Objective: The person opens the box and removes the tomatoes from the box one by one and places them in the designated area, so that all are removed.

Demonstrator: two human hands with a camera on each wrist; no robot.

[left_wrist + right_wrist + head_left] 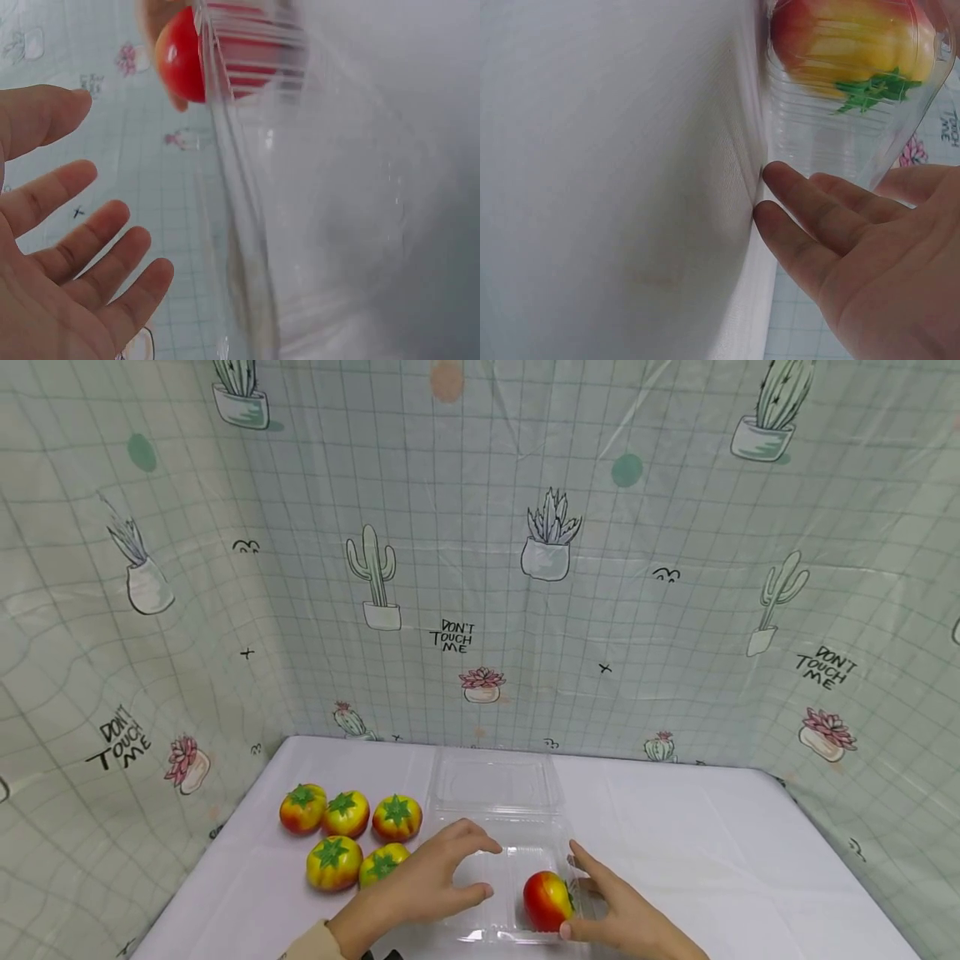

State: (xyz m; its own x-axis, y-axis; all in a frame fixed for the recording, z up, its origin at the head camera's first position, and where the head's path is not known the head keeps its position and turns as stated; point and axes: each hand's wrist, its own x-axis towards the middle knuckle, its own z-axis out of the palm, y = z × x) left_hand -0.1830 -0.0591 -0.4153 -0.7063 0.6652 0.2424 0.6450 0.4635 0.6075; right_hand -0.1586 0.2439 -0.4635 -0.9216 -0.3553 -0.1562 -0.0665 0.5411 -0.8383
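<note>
A clear plastic clamshell box [495, 827] lies with its lid [491, 781] folded back. One red-and-yellow tomato-like fruit [546, 900] with a green leafy top sits on its side in the box's front right part. My left hand [431, 877] hovers over the left part of the box, fingers spread and holding nothing. In the left wrist view its fingers [97, 225] are apart from the box wall. Beside the box's right wall is my right hand [618, 906], with fingers extended and the thumb near the front corner. Through that wall the fruit [847, 45] shows in the right wrist view.
Several more red-and-yellow fruits [333, 862] stand on the white tablecloth [675, 843] left of the box, one partly behind the left hand. A patterned cloth [480, 568] hangs around the table's back and sides.
</note>
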